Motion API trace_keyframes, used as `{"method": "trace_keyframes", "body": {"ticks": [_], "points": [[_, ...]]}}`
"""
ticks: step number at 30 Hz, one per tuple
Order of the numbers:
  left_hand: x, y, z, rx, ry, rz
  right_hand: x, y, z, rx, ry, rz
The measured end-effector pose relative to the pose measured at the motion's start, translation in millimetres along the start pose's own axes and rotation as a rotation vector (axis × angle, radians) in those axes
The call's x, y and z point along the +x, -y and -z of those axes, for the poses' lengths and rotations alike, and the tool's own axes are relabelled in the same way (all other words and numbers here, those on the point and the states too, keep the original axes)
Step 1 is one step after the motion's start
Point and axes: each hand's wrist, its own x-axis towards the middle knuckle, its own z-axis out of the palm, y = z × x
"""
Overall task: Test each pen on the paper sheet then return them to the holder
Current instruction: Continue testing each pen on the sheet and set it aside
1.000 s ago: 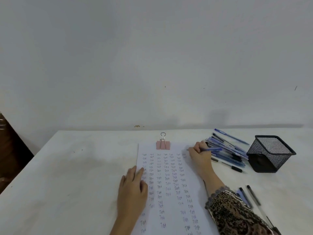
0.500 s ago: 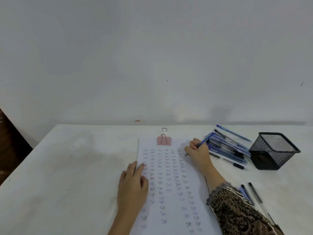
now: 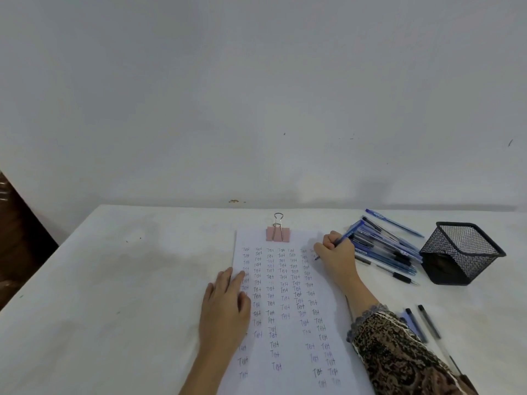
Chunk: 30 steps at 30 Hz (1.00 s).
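White table (image 3: 119, 280) carried paper sheet (image 3: 288, 332). Right hand (image 3: 338, 256), forearm angled across sheet, gripped blue pen (image 3: 346, 235), tip on paper. Left hand (image 3: 225, 309) lay flat, fingers extended, on sheet's edge.

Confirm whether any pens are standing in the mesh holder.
No: the mesh holder looks empty, while the pens lie piled on the table beside it.

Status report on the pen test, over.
Right hand writing with blue pen on paper sheet. Left hand flat on sheet. Holder looks empty.

paper sheet (image 3: 288, 332) flat, clipped | blue pen (image 3: 346, 235) tilted, tip down | mesh holder (image 3: 460, 252) upright
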Motion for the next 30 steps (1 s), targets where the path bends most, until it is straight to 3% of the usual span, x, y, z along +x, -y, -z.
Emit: {"method": "trace_keyframes", "body": {"ticks": [25,27,30], "points": [[-0.3,2.5,-1.6,-0.009,-0.027,-0.016,3.4,-6.1,-0.9,-0.025,-0.025,0.009],[-0.3,2.0,-0.9,-0.016,-0.027,-0.015,3.8,-6.7,2.0,0.11,-0.025,-0.054],[-0.1,1.8,-1.1,-0.03,-0.027,-0.016,7.6,0.1,10.5,0.51,-0.108,-0.278]]}}
